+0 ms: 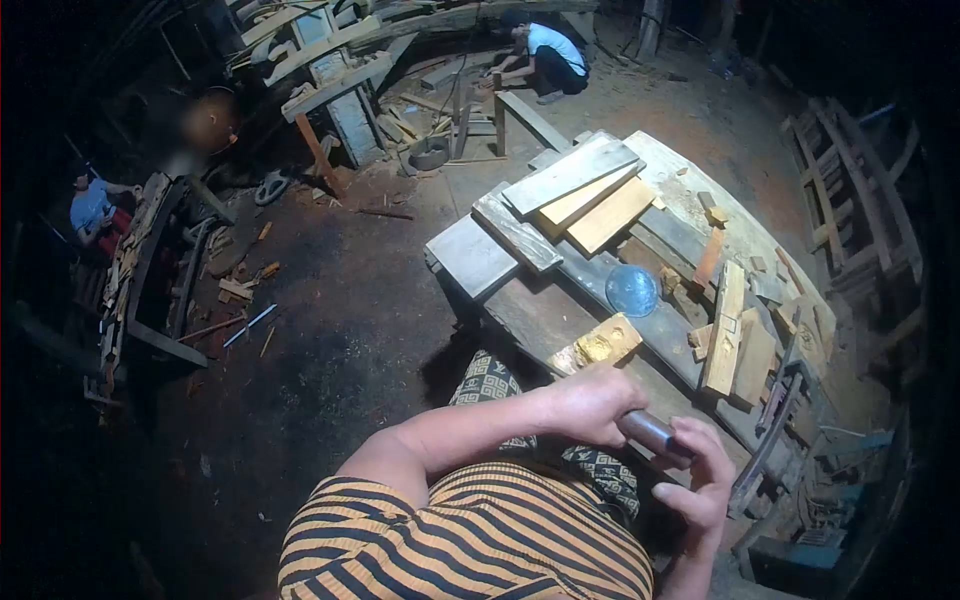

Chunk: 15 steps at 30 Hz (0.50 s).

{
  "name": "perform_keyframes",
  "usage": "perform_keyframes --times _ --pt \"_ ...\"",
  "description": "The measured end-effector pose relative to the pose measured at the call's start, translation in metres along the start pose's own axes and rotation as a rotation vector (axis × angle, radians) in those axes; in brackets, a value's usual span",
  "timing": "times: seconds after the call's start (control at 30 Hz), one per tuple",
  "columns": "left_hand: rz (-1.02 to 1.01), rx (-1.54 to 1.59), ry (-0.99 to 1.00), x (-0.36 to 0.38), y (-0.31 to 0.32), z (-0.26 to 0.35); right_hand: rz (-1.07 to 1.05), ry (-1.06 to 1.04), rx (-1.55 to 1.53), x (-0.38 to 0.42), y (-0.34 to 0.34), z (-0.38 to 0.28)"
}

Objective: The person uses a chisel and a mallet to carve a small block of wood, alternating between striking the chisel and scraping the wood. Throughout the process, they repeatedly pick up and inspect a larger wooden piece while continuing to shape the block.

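My left hand [597, 402] is closed in a fist around one end of a dark brown cylindrical piece [650, 434], which slants down to the right in front of my body. At its other end my right hand [703, 478] curls its fingers loosely over the piece, with the thumb apart below. What the piece is, I cannot make out. Just beyond my left hand, a wooden block [615, 340] with a yellow, rough lump on top lies on the workbench [540, 308]. A round, bluish translucent disc or lid [631, 290] is a little farther back.
Stacked boards [575, 175] cover the bench's far left part. Wood pieces [724, 325] and offcuts lie on its right. One person [550, 58] crouches at the back; another [92, 210] is at far left. A wooden rack [850, 190] stands right, and sticks [250, 325] lie on the floor.
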<state>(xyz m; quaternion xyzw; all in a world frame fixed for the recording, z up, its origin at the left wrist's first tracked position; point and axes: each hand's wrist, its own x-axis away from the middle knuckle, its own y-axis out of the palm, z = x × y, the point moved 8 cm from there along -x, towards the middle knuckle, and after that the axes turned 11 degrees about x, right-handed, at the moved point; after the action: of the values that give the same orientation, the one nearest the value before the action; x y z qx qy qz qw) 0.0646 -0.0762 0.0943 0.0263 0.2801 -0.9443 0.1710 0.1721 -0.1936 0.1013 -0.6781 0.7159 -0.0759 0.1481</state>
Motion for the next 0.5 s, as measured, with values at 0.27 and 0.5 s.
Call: perform_keyframes --times 0.27,0.5 --pt "0.071 -0.002 0.319 -0.021 -0.001 0.042 0.396 -0.17 -0.169 0.003 -0.015 -0.016" --pt "0.666 -0.161 -0.104 0.04 -0.079 -0.05 0.93 -0.229 0.034 0.066 -0.092 -0.042"
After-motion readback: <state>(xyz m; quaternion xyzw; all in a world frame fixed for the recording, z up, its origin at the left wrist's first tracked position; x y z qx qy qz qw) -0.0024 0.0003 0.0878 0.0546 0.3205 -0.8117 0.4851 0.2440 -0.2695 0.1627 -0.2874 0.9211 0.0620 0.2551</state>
